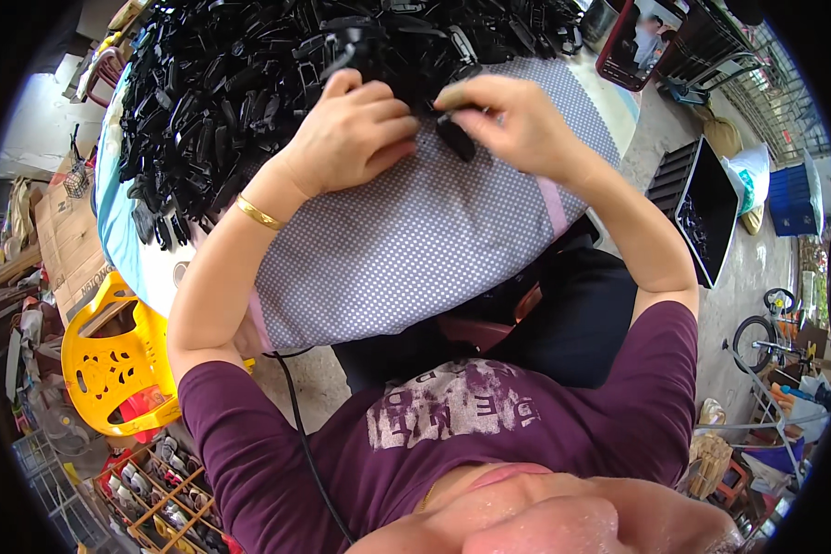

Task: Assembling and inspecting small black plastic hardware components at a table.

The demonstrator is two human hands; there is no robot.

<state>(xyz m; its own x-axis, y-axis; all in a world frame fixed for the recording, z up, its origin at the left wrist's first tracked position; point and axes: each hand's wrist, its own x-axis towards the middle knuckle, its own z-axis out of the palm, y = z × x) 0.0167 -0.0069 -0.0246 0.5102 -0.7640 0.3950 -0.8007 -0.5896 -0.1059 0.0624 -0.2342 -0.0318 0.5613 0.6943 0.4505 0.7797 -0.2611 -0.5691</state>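
Surface: round, draped in a grey cloth with small white dots; pale blue underlayer showing at the left edge.

Heap of black plastic parts: piled thick across the far half of the surface, spilling down toward the left edge; pieces long, clip-like, tangled.

Yellow plastic chair: on the floor off the left edge of the surface, pierced backrest pattern visible.

Black tray: rectangular, tilted, on the floor off the right edge of the surface; a few dark pieces inside.

Bicycle: small, standing on the floor well apart from the surface, at the right.

Wooden rack: on the floor at lower left, holding small mixed items, too small to tell.

Left hand: at the near rim of the heap, fingers curled shut around black parts from the pile; gold bangle on the wrist.

Right hand: just beside the left, over the dotted cloth near the far middle of the surface; thumb and forefinger pinched narrow on a black plastic piece.

Black plastic piece: oval-ended, hanging below the right fingers, between both hands, just above the cloth; contact with the cloth cannot be told.
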